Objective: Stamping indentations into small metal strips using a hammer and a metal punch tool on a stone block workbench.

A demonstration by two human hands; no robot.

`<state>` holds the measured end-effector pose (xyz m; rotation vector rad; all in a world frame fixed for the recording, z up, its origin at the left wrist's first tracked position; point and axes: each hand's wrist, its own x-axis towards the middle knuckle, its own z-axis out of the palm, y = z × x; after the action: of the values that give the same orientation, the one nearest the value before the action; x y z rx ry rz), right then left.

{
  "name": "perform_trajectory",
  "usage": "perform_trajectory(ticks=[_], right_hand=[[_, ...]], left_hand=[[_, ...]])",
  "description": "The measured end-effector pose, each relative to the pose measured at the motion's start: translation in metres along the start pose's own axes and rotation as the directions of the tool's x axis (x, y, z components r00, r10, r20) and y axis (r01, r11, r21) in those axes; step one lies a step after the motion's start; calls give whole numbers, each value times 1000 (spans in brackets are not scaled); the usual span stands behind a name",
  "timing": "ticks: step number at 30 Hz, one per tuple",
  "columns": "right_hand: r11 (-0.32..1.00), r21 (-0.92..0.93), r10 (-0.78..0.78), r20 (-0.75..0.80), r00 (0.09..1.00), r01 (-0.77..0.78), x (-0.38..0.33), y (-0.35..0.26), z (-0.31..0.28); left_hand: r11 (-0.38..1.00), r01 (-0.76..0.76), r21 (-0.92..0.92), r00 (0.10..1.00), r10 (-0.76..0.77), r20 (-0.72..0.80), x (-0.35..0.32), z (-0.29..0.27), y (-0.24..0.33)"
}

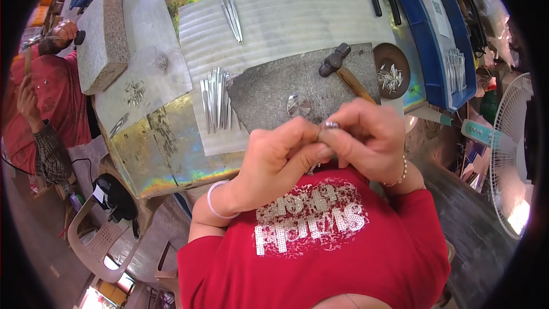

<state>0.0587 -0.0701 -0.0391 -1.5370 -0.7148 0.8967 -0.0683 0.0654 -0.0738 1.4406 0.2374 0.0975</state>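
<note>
Both hands pinch one small silver piece (330, 125): left hand (274, 154) steadies it, right hand (366, 137) fingers closed on it. Hammer (343, 68) lies just beyond.

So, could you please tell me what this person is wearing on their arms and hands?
Both forearms are bare below short red sleeves. The left hand has a plain white band around its wrist; the right hand has a beaded bracelet at its wrist. No gloves cover the fingers.
</note>
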Motion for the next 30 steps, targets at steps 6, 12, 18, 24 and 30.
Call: perform_trajectory(ticks=[6, 12, 18, 24, 30], right_hand=[[898, 369, 254, 8, 967, -239, 16, 16, -8], [779, 544, 349, 36, 936, -312, 21, 26, -8], [727, 614, 375, 22, 927, -308, 15, 26, -4], [810, 572, 248, -132, 960, -131, 2, 23, 2], [901, 425, 82, -366, 927, 88, -13, 25, 6]], left_hand=[[861, 387, -331, 920, -338, 197, 21, -6, 13], [878, 404, -258, 907, -346, 242, 29, -12, 13], [871, 419, -257, 900, -361, 245, 30, -9, 17], [908, 369, -201, 911, -310, 270, 31, -5, 26], [947, 320, -5, 889, -299, 347, 41, 0, 41]])
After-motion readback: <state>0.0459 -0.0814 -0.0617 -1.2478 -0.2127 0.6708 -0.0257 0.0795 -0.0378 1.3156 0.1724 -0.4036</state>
